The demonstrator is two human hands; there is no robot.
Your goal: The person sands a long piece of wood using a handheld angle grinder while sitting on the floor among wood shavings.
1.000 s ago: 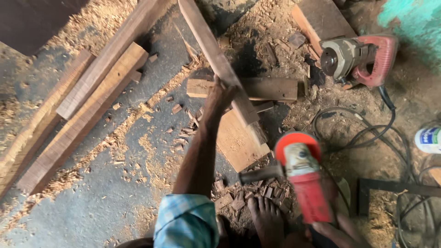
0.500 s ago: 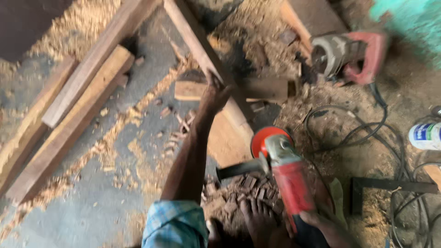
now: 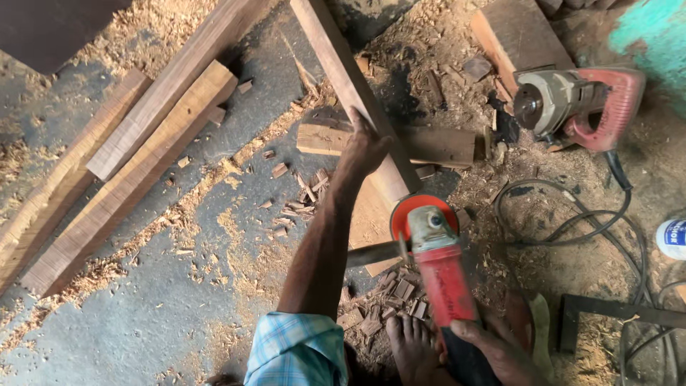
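Head view, looking straight down on a sawdust-strewn floor. Left hand (image 3: 366, 149) is stretched forward, fingers wrapped and clamped on a long plank (image 3: 354, 93) that runs from 12 o'clock down toward centre, its near end propped over a short block (image 3: 429, 143) and a flat board (image 3: 371, 214). Right hand (image 3: 493, 350), at 5 o'clock, is closed round the rear of a red grinder (image 3: 437, 264); fingers tight on the body, thumb side partly hidden. The grinder's guarded disc sits just beside the plank's near end, apparently touching or a hair off it; contact cannot be told. A bare foot (image 3: 413, 343) rests among wood chips (image 3: 389, 304) at 6 o'clock. Judgement: the work in hand looks like steadying the plank and bringing the disc to its lower end, a cut or trim there at its start. Next move would call for a firm left hold so the plank does not kick, a level disc, and toes kept back. Around: three timbers (image 3: 136, 171) lying parallel at 9 to 10 o'clock, a second power tool (image 3: 579, 104) at 2 o'clock, black cable (image 3: 572, 214) looped at 3 o'clock, a white tub (image 3: 673, 239) at the right edge.
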